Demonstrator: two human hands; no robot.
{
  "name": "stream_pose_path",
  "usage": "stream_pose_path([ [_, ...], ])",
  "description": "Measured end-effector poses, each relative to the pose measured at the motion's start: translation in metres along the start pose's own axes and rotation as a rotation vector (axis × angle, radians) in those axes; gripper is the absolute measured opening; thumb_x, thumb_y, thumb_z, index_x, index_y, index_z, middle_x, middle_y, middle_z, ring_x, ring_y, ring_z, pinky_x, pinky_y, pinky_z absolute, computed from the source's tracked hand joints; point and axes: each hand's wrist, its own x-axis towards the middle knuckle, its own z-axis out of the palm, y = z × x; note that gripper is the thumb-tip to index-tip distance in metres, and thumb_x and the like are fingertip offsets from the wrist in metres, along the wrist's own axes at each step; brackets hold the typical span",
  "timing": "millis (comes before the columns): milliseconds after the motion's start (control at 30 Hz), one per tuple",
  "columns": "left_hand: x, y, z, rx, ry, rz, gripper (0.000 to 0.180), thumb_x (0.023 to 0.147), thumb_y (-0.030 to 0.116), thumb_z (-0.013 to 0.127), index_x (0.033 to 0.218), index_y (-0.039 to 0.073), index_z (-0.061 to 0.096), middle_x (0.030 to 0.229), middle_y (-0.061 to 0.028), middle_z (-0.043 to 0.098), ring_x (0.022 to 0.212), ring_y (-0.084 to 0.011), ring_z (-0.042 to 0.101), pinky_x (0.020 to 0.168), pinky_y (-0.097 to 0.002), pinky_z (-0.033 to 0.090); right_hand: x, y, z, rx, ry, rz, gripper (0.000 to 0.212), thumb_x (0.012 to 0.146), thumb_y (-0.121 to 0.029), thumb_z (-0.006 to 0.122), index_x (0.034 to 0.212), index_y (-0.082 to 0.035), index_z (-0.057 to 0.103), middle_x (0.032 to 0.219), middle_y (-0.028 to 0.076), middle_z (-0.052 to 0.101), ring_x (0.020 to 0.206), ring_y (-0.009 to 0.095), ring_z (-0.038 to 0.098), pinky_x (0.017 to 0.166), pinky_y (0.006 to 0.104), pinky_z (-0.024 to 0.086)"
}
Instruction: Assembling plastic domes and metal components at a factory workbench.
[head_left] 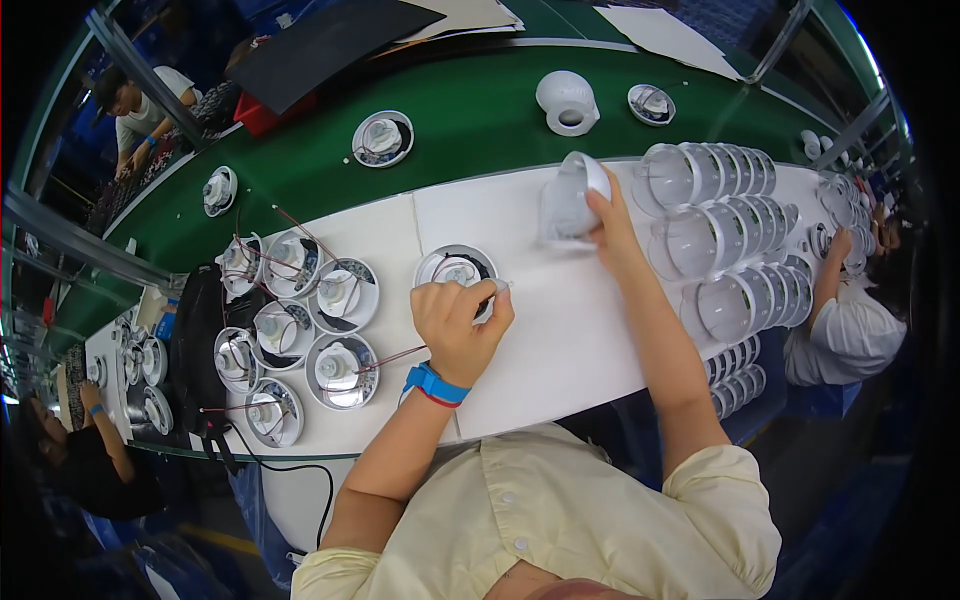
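My left hand (460, 325), with a blue band at the wrist, is closed over the near side of a round white housing (449, 257) that holds a pale fitting and dark parts. A tiny pale tip shows by its thumb; what the fingers pinch is mostly hidden. To the right, my right hand (612, 222) grips a translucent plastic cup-shaped cover (572, 205) by its side, held tilted and slightly blurred. Left of my left hand, several similar white housings (342, 370) with red wires crowd the white table (530, 340).
Rows of nested clear covers (685, 240) stand at the right. On the green belt (470, 100) beyond are a white rounded shell (568, 100) and several wired housings (383, 138). A black bag (195, 340) lies at the left. Co-workers sit on both sides.
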Motion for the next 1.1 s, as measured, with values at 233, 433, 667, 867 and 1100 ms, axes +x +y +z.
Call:
stream_pose_path([
  [233,0.005,0.002,0.001,-0.034,-0.024,-0.138,0.017,0.069,0.015,0.078,0.081,0.017,0.065,0.077,0.0005,0.050,0.081,-0.0211,0.048,0.084,-0.0393,0.031,-0.095,0.008,0.037,0.218,-0.455,0.150,0.113,0.061,-0.058,0.080,0.146,-0.001,0.032,0.131,0.013,0.054,0.121,0.025,0.054,0.104,0.0389,0.043],
  [433,0.003,0.002,0.001,-0.017,-0.072,-0.091,0.018,0.068,0.015,0.078,0.082,0.017,0.066,0.079,0.0009,0.050,0.084,-0.0201,0.048,0.089,-0.0408,0.031,-0.105,0.006,0.045,0.082,-0.464,0.113,0.112,0.057,-0.056,0.083,0.145,-0.005,0.035,0.130,0.010,0.052,0.121,0.022,0.052,0.102,0.0332,0.041],
  [667,0.008,0.002,-0.006,-0.022,-0.164,-0.036,0.017,0.070,0.011,0.077,0.083,0.014,0.068,0.076,0.0002,0.049,0.085,-0.0209,0.049,0.099,-0.0452,0.030,-0.103,0.005,0.042,0.030,-0.482,0.105,0.109,0.058,-0.055,0.082,0.144,-0.006,0.037,0.128,0.010,0.052,0.121,0.022,0.051,0.102,0.0337,0.040],
  [867,0.000,0.002,-0.005,-0.043,-0.189,-0.051,0.014,0.072,0.013,0.077,0.082,0.015,0.067,0.087,0.0010,0.056,0.096,-0.0206,0.056,0.102,-0.0471,0.028,-0.102,0.006,0.048,-0.041,-0.467,0.060,0.115,0.055,-0.058,0.085,0.142,-0.001,0.036,0.126,0.010,0.053,0.118,0.019,0.054,0.100,0.0324,0.043],
  [1100,0.005,-0.004,-0.029,-0.126,0.018,-0.252,0.040,0.081,0.013,0.073,0.117,0.004,0.056,0.109,-0.0176,0.058,0.110,-0.0327,0.056,0.099,-0.0447,0.037,-0.103,-0.008,0.036,-0.124,-0.447,0.037,0.110,0.057,-0.051,0.085,0.143,-0.002,0.037,0.127,0.010,0.052,0.120,0.021,0.051,0.103,0.0330,0.039],
])
